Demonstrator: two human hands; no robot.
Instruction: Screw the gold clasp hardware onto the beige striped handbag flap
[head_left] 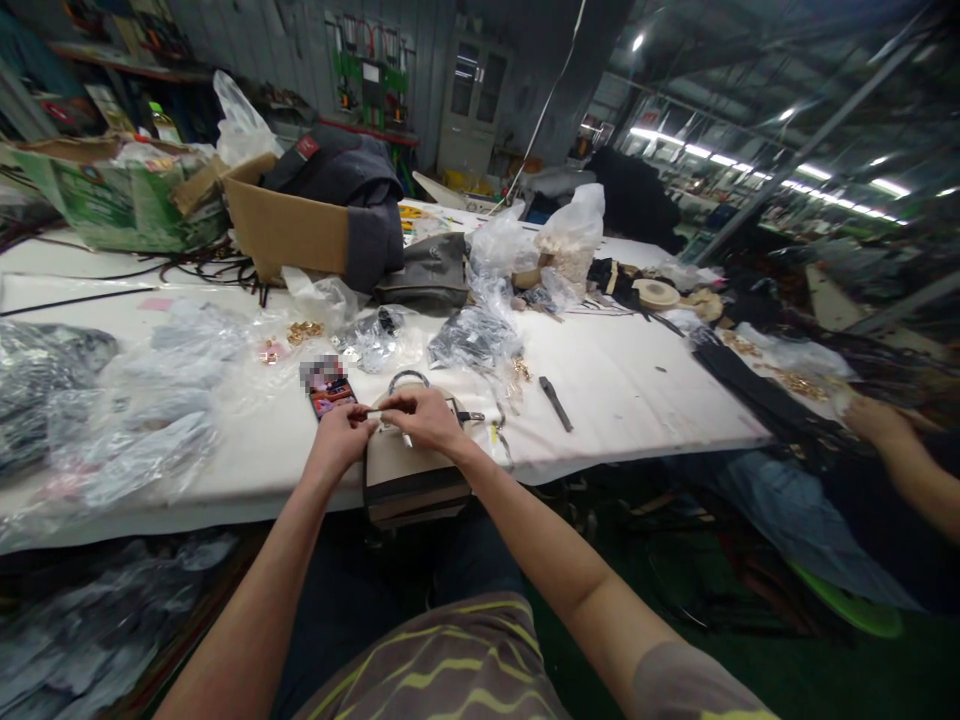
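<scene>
A beige and black bag (416, 488) rests at the table's front edge, its dark looped handle (409, 378) pointing away from me. Over its top left part, my left hand (345, 432) and my right hand (421, 418) meet, fingertips pinched close together on a small thin piece too small to make out. A metal-ended strap (471, 415) sticks out on the bag's right side. Just behind my left hand lies a phone (331, 392) with a lit screen. To the right, a dark flat metal tool (556, 404) lies on the white table.
Plastic bags (161, 400) cover the left side of the table (630, 380). Farther back stand a cardboard box (289, 225) with dark cloth and a green box (127, 200). Gold-coloured parts (520, 370) lie behind the bag. Another person's hand (877, 425) is at the far right.
</scene>
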